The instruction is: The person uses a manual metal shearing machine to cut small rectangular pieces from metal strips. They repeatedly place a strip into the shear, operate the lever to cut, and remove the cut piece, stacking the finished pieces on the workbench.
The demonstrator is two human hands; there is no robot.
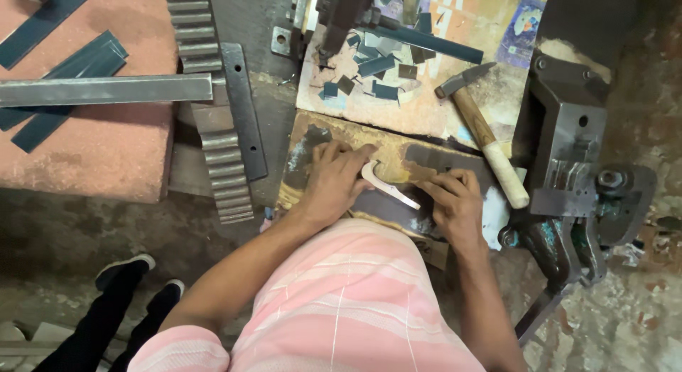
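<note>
Between your two hands, on the worn board at the front of the desk (426,123), lies a pale curved metal piece (387,188), hooked at the end by your left hand and tapering toward your right. Your left hand (334,184) lies flat with fingers close together, fingertips pressing the hooked end down, apparently to stop it sliding. Your right hand (455,201) is curled, fingertips bearing on the board just beside the tapered end; whether it pinches the tip or only steadies it, cannot tell. Neither hand grips a tool. Just beyond your right hand a hammer (483,134) with wooden handle lies diagonally, handle end nearest you, probably left that way for a quick grab. Further out from both hands, small dark metal offcuts (376,65) are scattered on a printed sheet, with one long dark strip (426,41) among them. Right of your right hand stands a heavy dark hand-operated press or vise (568,152). Left of your left hand, well apart, a toothed metal rack (213,137) runs away from you with a flat drilled bar (241,109) beside it, and a long grey bar (106,90) lies across a reddish slab (92,159) over more dark strips. Down left, another person's dark shoes (128,269) are on the floor.
</note>
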